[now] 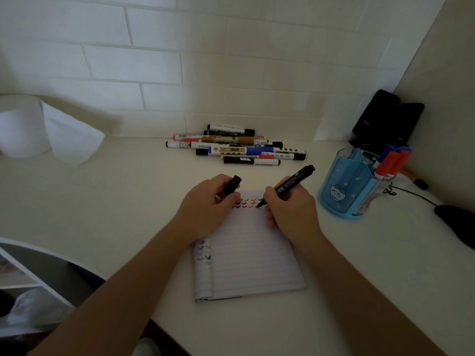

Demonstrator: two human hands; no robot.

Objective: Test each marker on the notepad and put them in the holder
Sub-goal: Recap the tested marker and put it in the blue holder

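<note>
Marker (pixel 293 183) slants tip down-left onto notepad (pixel 253 260), right hand (pixel 291 210) fingers gripping it; left hand (pixel 205 205) fingers pinch cap (pixel 233 185).

left hand (pixel 205 204) curled round cap (pixel 233 185) | right hand (pixel 291 211) pinching marker (pixel 294 180) | forearms extended forward

Back wall (pixel 159 65): white brick-pattern tiles w/ pale grout lines, running full width behind the table. Side wall (pixel 442 80) at R: plain off-white, untiled; meets back wall in a corner at upper R. Table (pixel 123 191): smooth cream-white top, butted against both walls, front edge curving off at lower L. Below that edge: white shelf unit (pixel 23 265) w/ open compartments, contents blurred. Light: dim, cool, fairly even; soft shadow in the corner.
</note>
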